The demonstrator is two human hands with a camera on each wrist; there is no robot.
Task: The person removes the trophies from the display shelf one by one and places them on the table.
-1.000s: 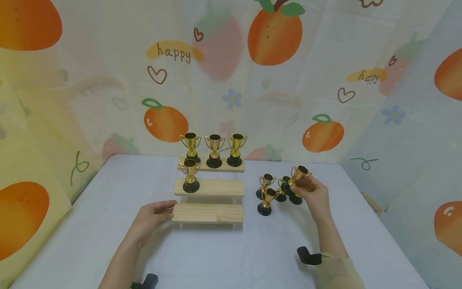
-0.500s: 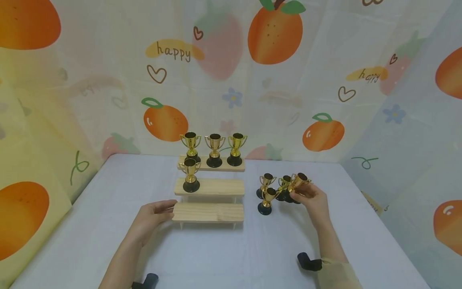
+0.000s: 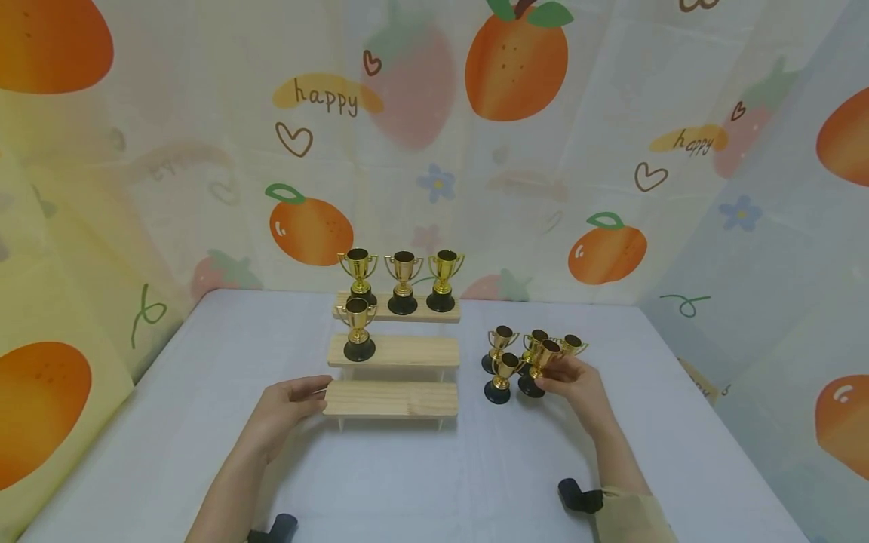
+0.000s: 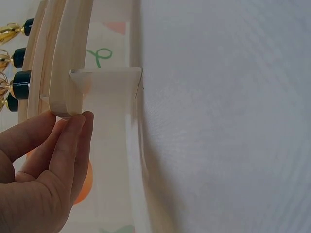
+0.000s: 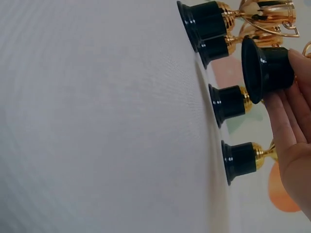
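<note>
My left hand [image 3: 288,411] pinches the left end of the lowest board [image 3: 390,401] of a three-tier wooden display stand; in the left wrist view thumb and fingertips meet its end [image 4: 68,104]. In my right hand [image 3: 577,388] is a small gold trophy cup [image 3: 545,353] with a black base [image 5: 272,70]. In the right wrist view that base hangs clear of the white tabletop. Several more trophies [image 3: 502,368] stand upright beside it. Three trophies [image 3: 403,268] occupy the top board, and one trophy [image 3: 358,317] stands at the left of the middle board [image 3: 417,352].
A white cloth [image 3: 380,490] covers the table, which ends at a fruit-printed curtain [image 3: 434,219] behind and at both sides. Black wrist devices [image 3: 581,498] show on both forearms. The grouped trophies stand close together to the right of the stand.
My right hand has carried its trophy left, lower and nearer to me, uncovering a standing trophy behind it. My left hand has stayed on the lowest board.
</note>
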